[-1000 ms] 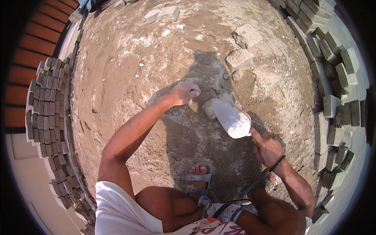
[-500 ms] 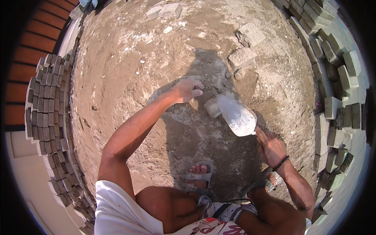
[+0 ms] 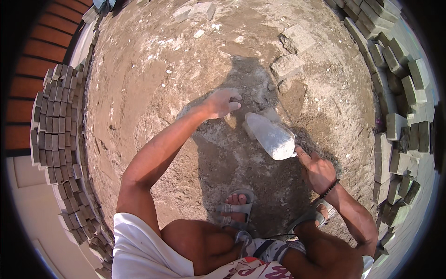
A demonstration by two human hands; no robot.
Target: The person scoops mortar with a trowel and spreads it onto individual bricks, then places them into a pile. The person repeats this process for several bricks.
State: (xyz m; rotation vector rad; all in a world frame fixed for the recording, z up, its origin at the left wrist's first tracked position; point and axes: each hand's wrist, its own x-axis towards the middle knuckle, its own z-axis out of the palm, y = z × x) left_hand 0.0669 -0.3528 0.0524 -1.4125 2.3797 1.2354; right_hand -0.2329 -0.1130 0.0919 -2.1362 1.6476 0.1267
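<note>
My right hand point(image 3: 318, 172) grips a trowel by its handle, the index finger stretched along toward the blade. The trowel point(image 3: 272, 137) has a broad, rounded blade smeared with pale dust or mortar. A pale stone block point(image 3: 270, 114) lies on the dirt, partly hidden beneath the blade; from here I cannot tell whether they touch. To the left of the block, my left hand point(image 3: 223, 103) hovers over the ground with dusty, loosely curled fingers. A gap shows between its thumb and forefinger, with nothing visible in it.
Two rough blocks, one point(image 3: 287, 67) nearer and one point(image 3: 297, 39) farther, lie ahead on uneven dirt point(image 3: 139, 93). Paler blocks point(image 3: 202, 10) sit at the far edge. Stacked pavers point(image 3: 55, 125) line the left; more stacked blocks point(image 3: 395, 125) line the right. My sandalled feet point(image 3: 236, 209) are close below.
The trowel blade has shifted slightly left and turned, uncovering the block's far side while covering more of its near side. My left hand has moved slightly up and left.
</note>
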